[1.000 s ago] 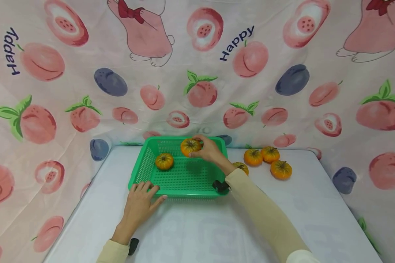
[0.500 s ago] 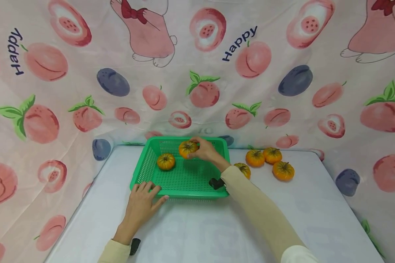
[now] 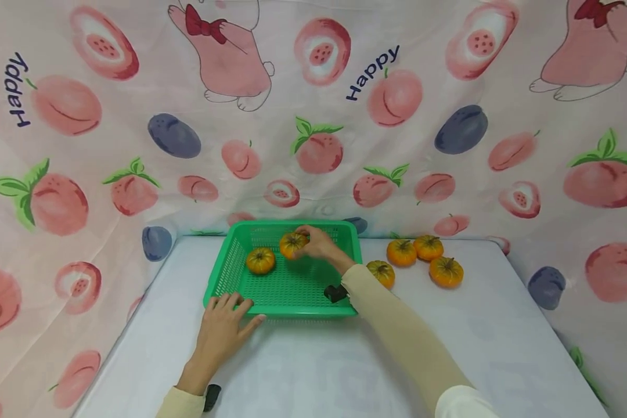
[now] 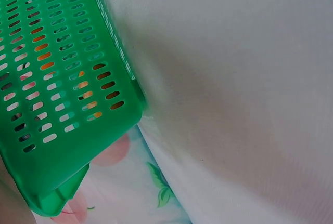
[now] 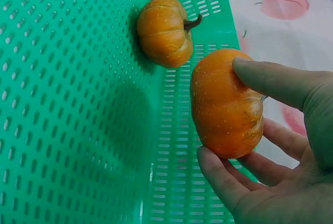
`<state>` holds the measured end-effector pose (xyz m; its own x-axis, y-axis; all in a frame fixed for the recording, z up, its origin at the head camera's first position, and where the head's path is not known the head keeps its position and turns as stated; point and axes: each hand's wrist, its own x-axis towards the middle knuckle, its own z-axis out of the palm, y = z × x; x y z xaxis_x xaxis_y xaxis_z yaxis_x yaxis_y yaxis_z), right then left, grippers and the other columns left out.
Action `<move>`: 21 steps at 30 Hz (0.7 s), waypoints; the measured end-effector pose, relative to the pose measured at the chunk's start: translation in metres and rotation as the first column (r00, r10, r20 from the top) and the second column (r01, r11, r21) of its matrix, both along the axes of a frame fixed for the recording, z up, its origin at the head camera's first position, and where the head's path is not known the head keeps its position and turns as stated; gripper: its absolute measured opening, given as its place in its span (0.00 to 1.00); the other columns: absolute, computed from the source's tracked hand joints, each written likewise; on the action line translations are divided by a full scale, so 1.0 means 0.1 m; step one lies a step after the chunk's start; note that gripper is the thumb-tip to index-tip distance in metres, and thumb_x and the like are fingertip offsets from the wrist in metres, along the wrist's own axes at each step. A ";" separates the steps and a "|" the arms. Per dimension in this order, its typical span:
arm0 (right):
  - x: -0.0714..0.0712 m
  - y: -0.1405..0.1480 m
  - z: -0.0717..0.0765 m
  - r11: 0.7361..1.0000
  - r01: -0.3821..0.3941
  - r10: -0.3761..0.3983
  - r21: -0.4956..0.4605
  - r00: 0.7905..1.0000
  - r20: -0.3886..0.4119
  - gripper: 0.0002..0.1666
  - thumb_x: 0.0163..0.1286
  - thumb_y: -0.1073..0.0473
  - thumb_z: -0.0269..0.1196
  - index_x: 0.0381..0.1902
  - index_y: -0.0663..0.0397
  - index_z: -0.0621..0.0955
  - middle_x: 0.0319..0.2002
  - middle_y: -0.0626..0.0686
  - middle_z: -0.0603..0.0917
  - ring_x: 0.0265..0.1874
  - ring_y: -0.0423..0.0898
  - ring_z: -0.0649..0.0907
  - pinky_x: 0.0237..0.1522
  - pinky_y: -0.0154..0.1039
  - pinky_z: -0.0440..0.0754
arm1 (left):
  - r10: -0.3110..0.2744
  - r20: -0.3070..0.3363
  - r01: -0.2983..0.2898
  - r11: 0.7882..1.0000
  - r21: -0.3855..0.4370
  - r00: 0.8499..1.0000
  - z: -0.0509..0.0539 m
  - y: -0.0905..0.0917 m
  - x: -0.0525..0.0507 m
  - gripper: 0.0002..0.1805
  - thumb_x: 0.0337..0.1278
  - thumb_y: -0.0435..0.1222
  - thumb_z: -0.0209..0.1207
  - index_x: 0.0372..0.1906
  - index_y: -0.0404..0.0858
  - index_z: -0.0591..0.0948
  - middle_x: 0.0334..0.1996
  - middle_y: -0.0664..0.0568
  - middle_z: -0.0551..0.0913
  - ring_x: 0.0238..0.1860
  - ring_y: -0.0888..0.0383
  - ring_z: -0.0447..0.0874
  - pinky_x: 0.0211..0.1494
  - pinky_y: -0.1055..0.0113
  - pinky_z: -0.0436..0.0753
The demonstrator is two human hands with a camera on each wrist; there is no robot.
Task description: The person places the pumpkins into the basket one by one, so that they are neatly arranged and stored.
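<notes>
A small orange pumpkin (image 5: 226, 104) is gripped between the thumb and fingers of my right hand (image 3: 320, 244), held over the back part of a green plastic basket (image 3: 303, 310). In the right wrist view it appears above the basket floor. Another small pumpkin (image 3: 260, 260) sits inside the basket, to the left of the held one. My left hand (image 3: 222, 331) rests on the basket's front left rim, fingers over the edge and thumb stretched out along the front. The left wrist view shows the basket's slotted side (image 4: 57, 78), with orange visible through the slots.
Right of the basket, several more pumpkins stand on the white table (image 3: 313, 371): one pumpkin (image 3: 381, 273) close to the basket and partly behind the right sleeve, others such as the pumpkin (image 3: 446, 272) farther right. A fruit-printed cloth (image 3: 313, 116) hangs behind the table.
My right hand has moved slightly left and lower with the pumpkin, bringing it closer to the one in the basket. My left hand has stayed on the rim.
</notes>
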<state>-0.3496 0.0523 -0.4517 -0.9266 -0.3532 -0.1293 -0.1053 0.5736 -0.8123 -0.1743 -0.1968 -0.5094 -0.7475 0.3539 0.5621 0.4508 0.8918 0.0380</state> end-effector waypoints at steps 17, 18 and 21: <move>0.00 -0.12 -0.09 1.000 -0.003 0.002 0.019 0.999 0.048 0.40 0.58 0.58 0.74 0.67 0.49 0.71 0.66 0.58 0.72 0.60 0.57 0.75 0.60 0.53 0.76 | 0.016 0.010 -0.015 1.000 -0.015 1.000 -0.01 -0.03 0.02 0.23 0.56 0.61 0.60 0.38 0.45 0.81 0.34 0.52 0.76 0.37 0.51 0.74 0.45 0.55 0.68; -0.01 -0.13 -0.10 1.000 -0.003 0.002 0.022 0.999 0.049 0.40 0.58 0.58 0.74 0.67 0.49 0.71 0.66 0.58 0.72 0.60 0.57 0.75 0.60 0.53 0.76 | 0.014 0.009 -0.014 1.000 -0.013 1.000 -0.01 -0.03 0.02 0.23 0.55 0.60 0.61 0.38 0.45 0.81 0.34 0.52 0.76 0.37 0.51 0.74 0.45 0.55 0.68; -0.01 -0.16 -0.11 0.999 -0.007 0.006 0.031 0.999 0.053 0.40 0.57 0.58 0.74 0.66 0.49 0.71 0.65 0.58 0.73 0.61 0.57 0.75 0.60 0.53 0.76 | 0.010 0.004 -0.010 1.000 -0.013 1.000 0.00 -0.03 0.03 0.23 0.55 0.61 0.60 0.38 0.45 0.81 0.34 0.52 0.76 0.37 0.51 0.74 0.45 0.55 0.69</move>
<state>-0.3504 0.0359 -0.4622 -0.9158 -0.3543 -0.1891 -0.0664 0.5980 -0.7987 -0.1718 -0.1993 -0.5096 -0.7531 0.3540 0.5546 0.4420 0.8966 0.0280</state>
